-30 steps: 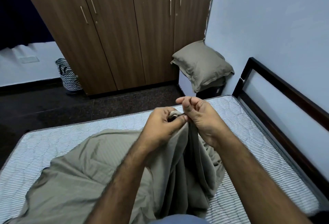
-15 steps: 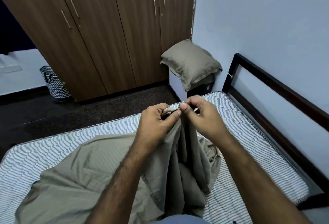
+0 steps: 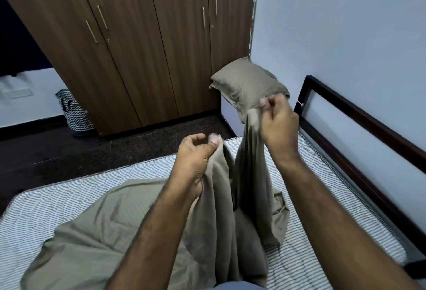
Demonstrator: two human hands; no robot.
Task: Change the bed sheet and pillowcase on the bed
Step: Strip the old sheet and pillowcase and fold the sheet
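A khaki bed sheet lies bunched on the striped mattress. Its edge is lifted in two folds in front of me. My left hand pinches one fold between thumb and fingers. Higher and to the right, my right hand grips the other fold, which hangs down to the mattress. A pillow in a khaki case rests on a dark stand beyond the head corner of the bed, partly hidden behind my right hand.
A dark bed rail runs along the blue wall on the right. A brown wardrobe stands across the dark floor. A zigzag-patterned basket sits by its left corner.
My hands were close together on one bunched piece of sheet. They have drawn apart, the right hand rising up and to the right with its fold. The view has shifted slightly.
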